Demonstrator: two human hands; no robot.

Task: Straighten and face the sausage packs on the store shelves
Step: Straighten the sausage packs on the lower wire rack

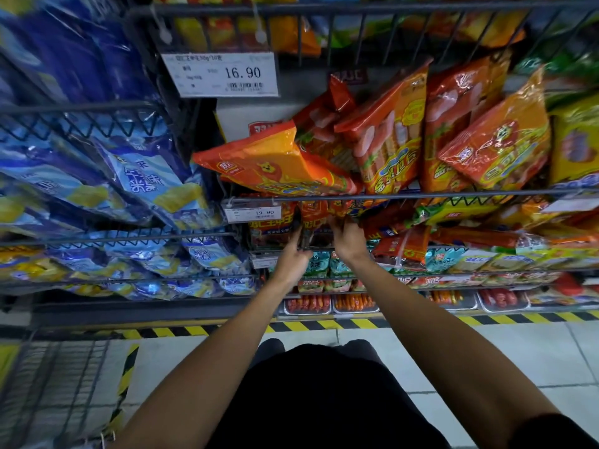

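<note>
Both my hands reach into the wire shelf below the orange packs. A dark red sausage pack [316, 226] stands upright there, and my left hand [291, 259] grips its left edge while my right hand [348, 239] grips its right edge and top. Another dark red pack [270, 230] stands just to its left. On the shelf above, orange sausage packs lean in disorder: one [269, 163] lies flat and tilted left, others [389, 131] [496, 140] stand askew.
Price tags [220, 74] [252, 213] hang on the wire rails. Blue snack bags [142, 179] fill the baskets at left. Lower shelves hold teal packs [319, 264] and trays of loose sausages [355, 303]. A yellow-black stripe [324, 325] marks the floor edge.
</note>
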